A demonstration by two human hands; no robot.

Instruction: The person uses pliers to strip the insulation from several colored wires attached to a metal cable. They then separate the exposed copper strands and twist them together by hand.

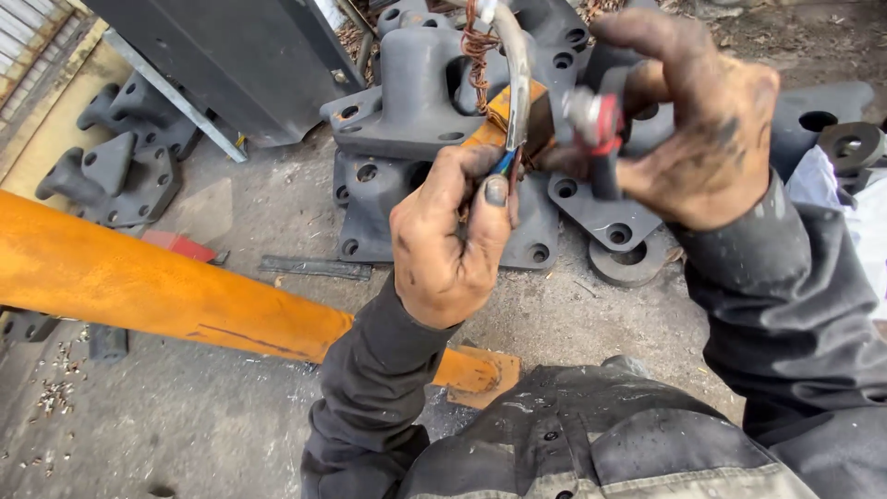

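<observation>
My left hand [450, 242] is closed around a grey sheathed cable [517, 83], pinching it where blue and red inner wires show. The cable rises and curves over the top, with bare copper strands [477, 51] hanging beside it. My right hand [698, 125] grips a dark tool with a red and silver part [596, 120] held close against the cable. Both hands are grimy and raised in front of me, nearly touching each other.
Heavy dark cast-metal brackets with bolt holes [416, 102] are piled on the concrete ground ahead and at the left [115, 176]. An orange painted steel beam [157, 286] runs across the lower left. A dark metal cabinet [231, 55] stands behind. Metal rings [848, 143] lie right.
</observation>
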